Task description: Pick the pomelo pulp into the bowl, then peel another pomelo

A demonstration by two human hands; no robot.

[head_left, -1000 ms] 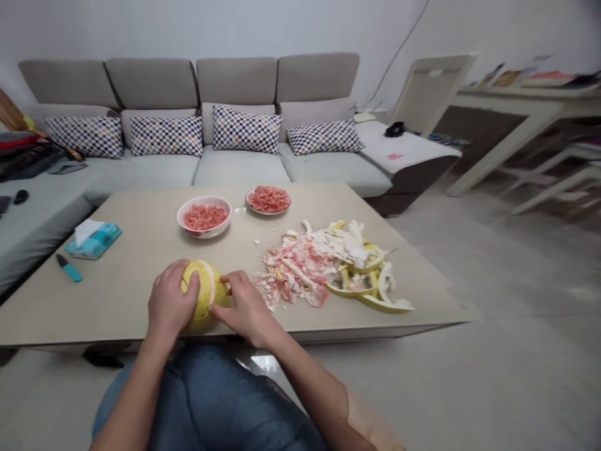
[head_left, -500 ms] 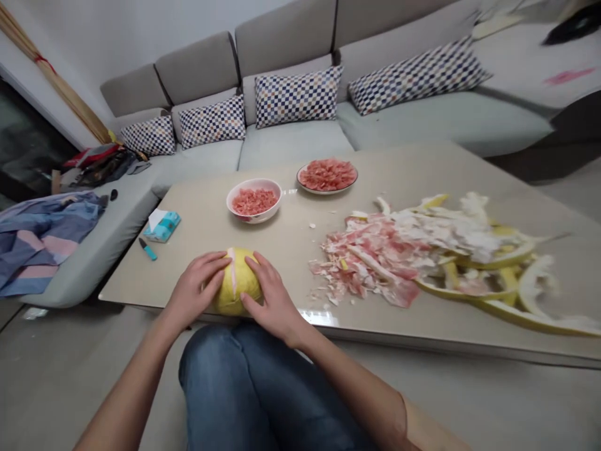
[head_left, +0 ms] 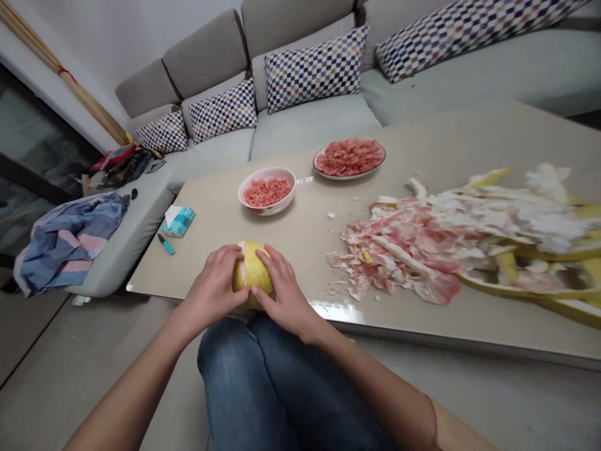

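Observation:
A yellow pomelo (head_left: 254,268) with a pale pinkish slit in its rind rests at the table's front edge. My left hand (head_left: 216,275) grips its left side, fingertips and thumb at the slit. On the other side my right hand (head_left: 282,285) is curled round the fruit, its thumb close to my left thumb. Beyond it stand a white bowl (head_left: 268,210) of pink pomelo flesh and a dark-rimmed plate (head_left: 350,177) heaped with more flesh.
Right of my hands spreads a pile of pink membranes (head_left: 413,244) with white pith and yellow rind strips (head_left: 507,269). A blue tissue pack (head_left: 178,222) and a small turquoise-handled knife (head_left: 166,244) lie at the left. A grey sofa (head_left: 314,119) stands behind the table (head_left: 225,235).
My left thumb has come onto the near side of the pomelo, at the slit. The camera view has turned, so the scene sits differently in the picture.

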